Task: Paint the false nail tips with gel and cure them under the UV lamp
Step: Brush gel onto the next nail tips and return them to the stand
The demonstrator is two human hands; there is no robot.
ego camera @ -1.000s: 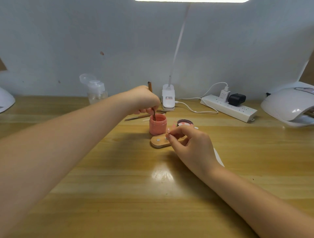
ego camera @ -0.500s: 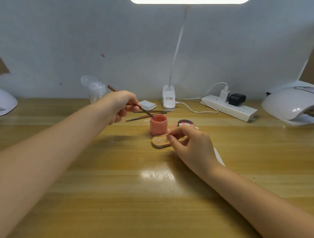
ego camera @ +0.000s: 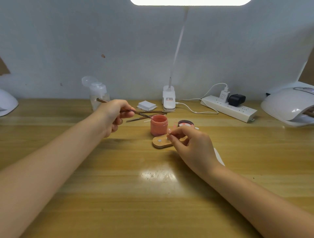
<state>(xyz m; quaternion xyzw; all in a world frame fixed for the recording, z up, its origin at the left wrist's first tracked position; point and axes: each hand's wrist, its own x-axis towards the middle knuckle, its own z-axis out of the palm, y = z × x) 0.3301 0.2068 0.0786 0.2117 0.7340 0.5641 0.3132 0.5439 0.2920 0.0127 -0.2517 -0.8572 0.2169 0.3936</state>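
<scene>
A: What lies behind the table [ego camera: 119, 195]?

B: A pale grey-white wall [ego camera: 68, 42] rising from the table's far edge, with a few small brown marks left of the lamp's stem.

A: And the light?

B: A clip-on desk lamp [ego camera: 168, 100] stands at the far edge of the table against the wall; its thin white stem climbs to a bright panel [ego camera: 190, 2] at the top. Its glare shines on the yellow wood grain nearer than the lamp's base.
</scene>
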